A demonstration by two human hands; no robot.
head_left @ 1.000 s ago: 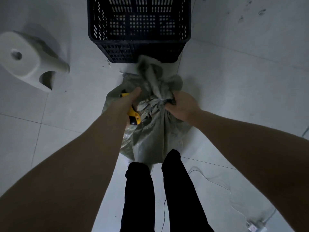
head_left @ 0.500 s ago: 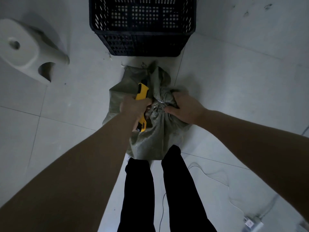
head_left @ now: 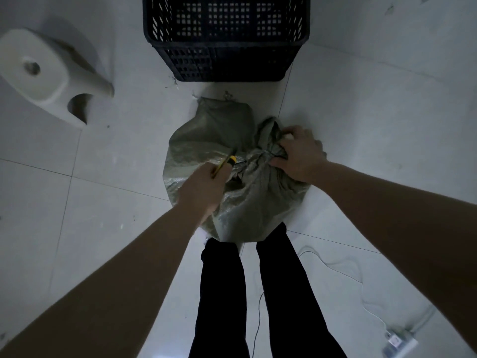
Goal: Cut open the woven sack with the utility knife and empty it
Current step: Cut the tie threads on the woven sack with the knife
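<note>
A grey-green woven sack [head_left: 206, 140] stands on the tiled floor just ahead of my feet, its neck tied and bunched at the upper right. My right hand [head_left: 299, 156] clutches that gathered neck and holds it to the right. My left hand [head_left: 204, 187] is closed around a yellow utility knife [head_left: 226, 162]. The knife's front end points up and right, its tip touching the sack fabric just left of the tie. Most of the knife's handle is hidden inside my fist.
A black slatted plastic crate [head_left: 224, 34] stands on the floor right behind the sack. A white plastic stool [head_left: 44, 73] sits at the upper left. A white cable runs to a power strip [head_left: 398, 342] at the lower right. My legs in black trousers [head_left: 247, 293] are below the sack.
My right hand has pulled the tied neck to the right and down. My left hand has turned the knife from upright to a low slant with its tip against the sack beside the tie.
</note>
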